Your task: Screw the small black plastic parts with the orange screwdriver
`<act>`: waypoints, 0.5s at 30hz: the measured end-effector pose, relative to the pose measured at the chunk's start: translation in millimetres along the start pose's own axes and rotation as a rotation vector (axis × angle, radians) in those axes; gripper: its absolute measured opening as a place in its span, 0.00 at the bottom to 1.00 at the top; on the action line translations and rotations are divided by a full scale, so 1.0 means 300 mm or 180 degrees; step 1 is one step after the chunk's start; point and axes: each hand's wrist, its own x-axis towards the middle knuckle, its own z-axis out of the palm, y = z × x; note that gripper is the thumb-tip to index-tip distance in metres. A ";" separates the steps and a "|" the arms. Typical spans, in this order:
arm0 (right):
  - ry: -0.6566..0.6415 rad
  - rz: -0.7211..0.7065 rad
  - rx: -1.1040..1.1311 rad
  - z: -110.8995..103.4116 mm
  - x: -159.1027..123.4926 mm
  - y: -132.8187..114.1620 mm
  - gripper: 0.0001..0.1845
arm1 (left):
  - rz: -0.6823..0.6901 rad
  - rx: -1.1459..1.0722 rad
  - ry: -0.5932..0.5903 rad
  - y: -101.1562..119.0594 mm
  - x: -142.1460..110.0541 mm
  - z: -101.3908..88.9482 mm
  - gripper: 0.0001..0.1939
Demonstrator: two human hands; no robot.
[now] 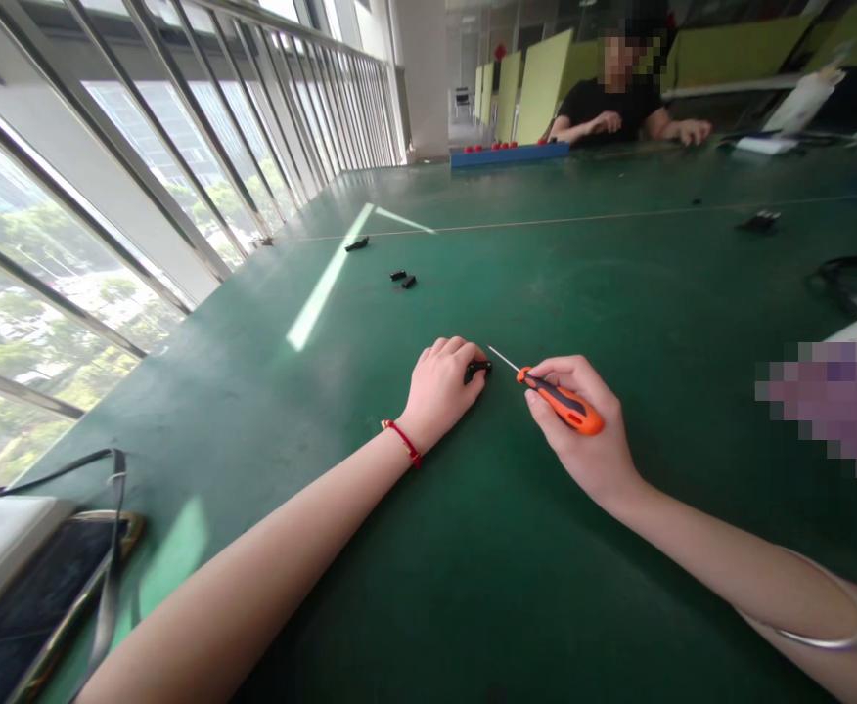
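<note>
My left hand, with a red bracelet at the wrist, rests on the green table and grips a small black part between thumb and fingers. What kind of part it is cannot be made out. My right hand is closed around the handle of an orange and black screwdriver. The screwdriver's thin metal shaft points up and to the left, its tip a little above and beside the black part, apart from it. Further off lie small black pieces and another slim black piece.
A phone and a white box with a cord lie at the lower left. Metal railings run along the left edge. A blue strip with red knobs is at the back, near a seated person. Black items lie at right.
</note>
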 end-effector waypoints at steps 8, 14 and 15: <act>-0.0050 0.0000 0.0079 0.000 -0.003 -0.001 0.04 | -0.0332 -0.0132 0.0118 -0.005 0.003 0.000 0.04; -0.0063 0.0021 0.0072 -0.003 -0.003 -0.003 0.03 | -0.0360 -0.0240 0.0125 -0.006 0.003 -0.002 0.04; -0.0068 0.0026 0.0062 -0.003 -0.004 -0.003 0.03 | -0.0357 -0.0233 0.0121 -0.006 0.003 -0.002 0.04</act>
